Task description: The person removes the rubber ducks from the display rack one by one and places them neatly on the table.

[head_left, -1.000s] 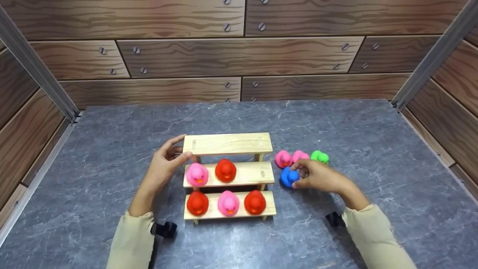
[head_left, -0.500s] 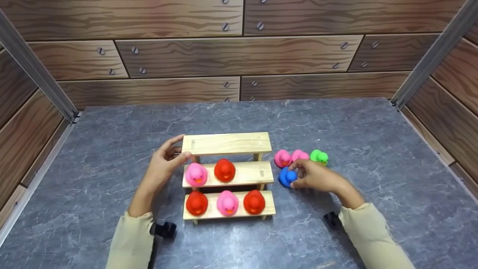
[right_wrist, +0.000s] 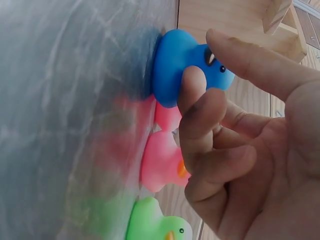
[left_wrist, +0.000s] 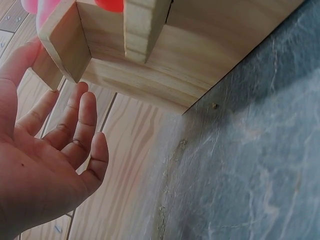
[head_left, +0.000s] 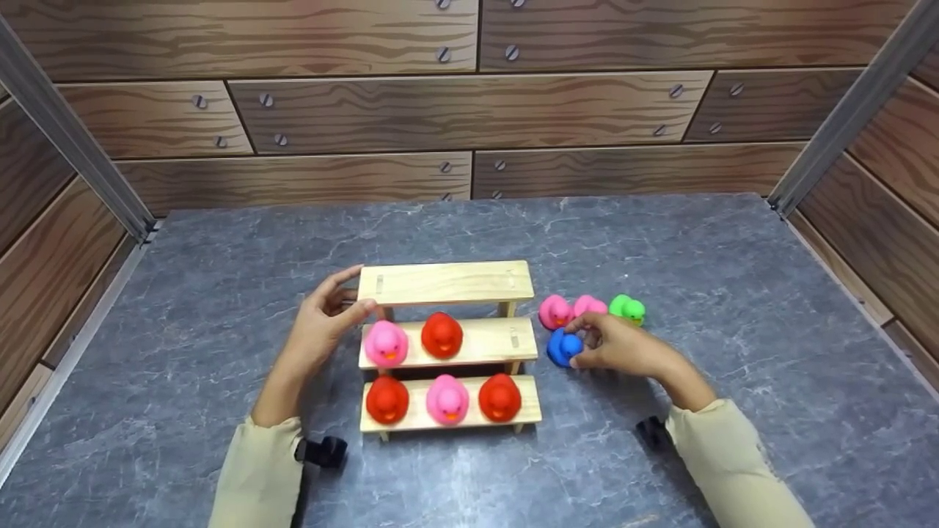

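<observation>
A small three-tier wooden display stand point(head_left: 447, 282) stands on the table, and my left hand point(head_left: 320, 323) holds the left end of its top board between thumb and fingers. In the left wrist view, the other fingers of the left hand point(left_wrist: 55, 160) curl loosely beside the stand. To the stand's right, my right hand point(head_left: 623, 346) pinches a blue rubber duck point(head_left: 563, 347) between thumb and fingers. The right wrist view has the blue duck point(right_wrist: 172, 60) with its base against the table. Red ducks point(head_left: 442, 335) and pink ducks point(head_left: 386, 343) sit on the two lower tiers.
Behind the right hand stand a pink duck point(head_left: 555, 312), a second pink duck point(head_left: 589, 305), partly hidden, and a green duck point(head_left: 628, 309). The grey marbled table point(head_left: 220, 293) is bounded by wood-patterned walls point(head_left: 367, 114). A black wrist camera point(head_left: 323, 452) shows by the left sleeve.
The right hand and the blue duck have shifted slightly left, nearer the stand. The left hand and the ducks on the tiers keep their places.
</observation>
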Tool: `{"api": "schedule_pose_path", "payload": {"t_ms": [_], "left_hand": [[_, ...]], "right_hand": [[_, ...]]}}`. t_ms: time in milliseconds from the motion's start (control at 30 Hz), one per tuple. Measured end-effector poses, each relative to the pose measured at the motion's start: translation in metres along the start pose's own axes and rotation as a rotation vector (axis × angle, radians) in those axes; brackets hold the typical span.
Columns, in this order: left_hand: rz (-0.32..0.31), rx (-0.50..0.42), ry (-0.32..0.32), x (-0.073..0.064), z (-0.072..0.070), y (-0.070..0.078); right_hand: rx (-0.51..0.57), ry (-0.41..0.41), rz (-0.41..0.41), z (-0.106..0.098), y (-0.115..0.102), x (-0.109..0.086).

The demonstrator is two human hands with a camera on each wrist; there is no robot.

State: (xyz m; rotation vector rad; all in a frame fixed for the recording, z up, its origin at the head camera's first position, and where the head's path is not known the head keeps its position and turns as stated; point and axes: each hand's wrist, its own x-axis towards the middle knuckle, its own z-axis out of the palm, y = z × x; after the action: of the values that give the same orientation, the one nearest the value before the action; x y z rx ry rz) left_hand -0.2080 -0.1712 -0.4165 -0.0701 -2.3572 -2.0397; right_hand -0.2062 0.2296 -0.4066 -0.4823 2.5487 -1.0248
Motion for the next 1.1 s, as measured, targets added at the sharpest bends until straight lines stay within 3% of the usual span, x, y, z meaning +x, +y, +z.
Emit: {"api": "schedule_pose_path", "payload": {"t_ms": [400,600,1100], "left_hand": [[0.007,-0.033,-0.005,0.0,0.0,-0.001],[0.006,-0.039,0.004,0.0,0.001,-0.001],[0.022,-0.034,0.015,0.002,0.001,-0.002]], "right_hand": [[0.065,-0.003,-0.041,-0.011,-0.002,-0.008],[0.194,-0.027,-0.066,-0.011,-0.014,-0.012],[0.372,0.027,-0.142,0.003,-0.05,-0.022]]}}
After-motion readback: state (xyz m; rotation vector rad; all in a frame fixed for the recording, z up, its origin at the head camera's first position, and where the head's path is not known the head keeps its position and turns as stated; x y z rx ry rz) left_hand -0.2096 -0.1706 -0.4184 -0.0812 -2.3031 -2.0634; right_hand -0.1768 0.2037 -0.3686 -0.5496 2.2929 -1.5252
